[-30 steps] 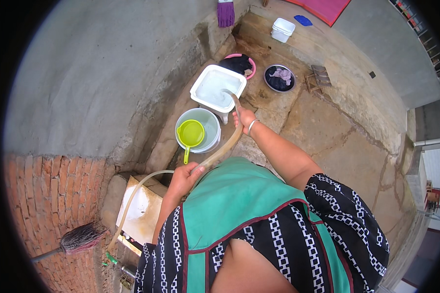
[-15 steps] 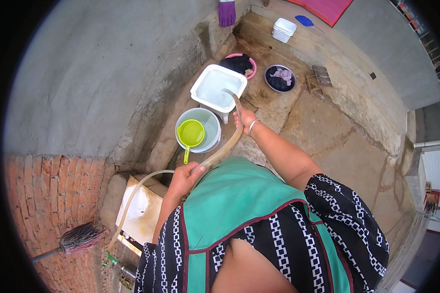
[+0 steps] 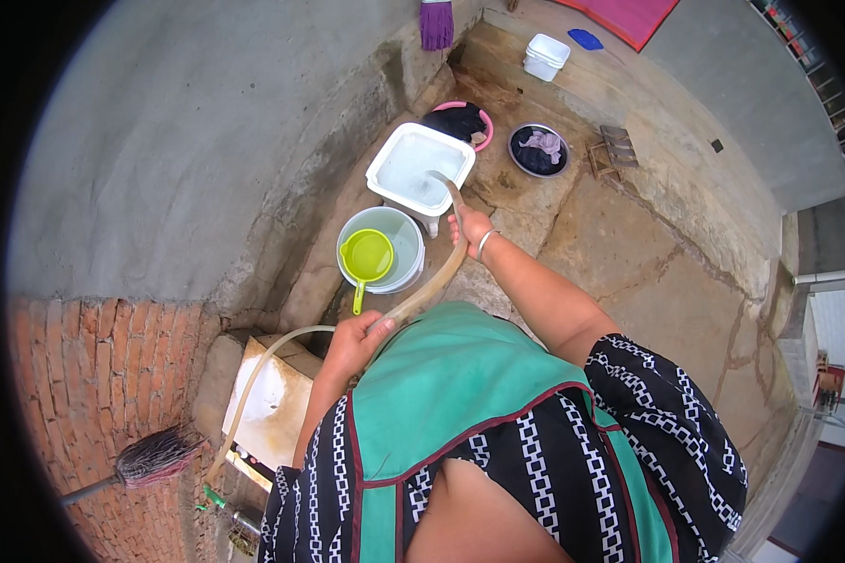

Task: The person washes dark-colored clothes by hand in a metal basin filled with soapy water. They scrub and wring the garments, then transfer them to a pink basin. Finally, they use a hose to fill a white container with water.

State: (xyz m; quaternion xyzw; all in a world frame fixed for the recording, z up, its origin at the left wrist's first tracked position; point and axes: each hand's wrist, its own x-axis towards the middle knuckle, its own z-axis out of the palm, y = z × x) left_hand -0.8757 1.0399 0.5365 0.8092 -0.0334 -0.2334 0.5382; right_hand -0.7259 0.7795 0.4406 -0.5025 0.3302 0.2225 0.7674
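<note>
My right hand (image 3: 470, 231) is closed round a pale rubber hose (image 3: 432, 284) close to its outlet. Water runs from that end into a white rectangular washtub (image 3: 377, 178), which holds water. Farther back along the same hose, my left hand (image 3: 355, 342) grips it near my waist. Just ahead of the left hand stands a round white bucket (image 3: 413, 272) with water in it. A yellow-green dipper (image 3: 367, 255) floats or rests in the bucket, its handle over the near rim.
Beyond the washtub are a pink basin (image 3: 486, 131) with dark cloth and a metal basin (image 3: 541, 173) of clothes. A small wooden stool (image 3: 616, 148) stands right of them. A white bucket (image 3: 545, 56) sits farther back. At left, a mop (image 3: 155, 457) leans by the brick wall.
</note>
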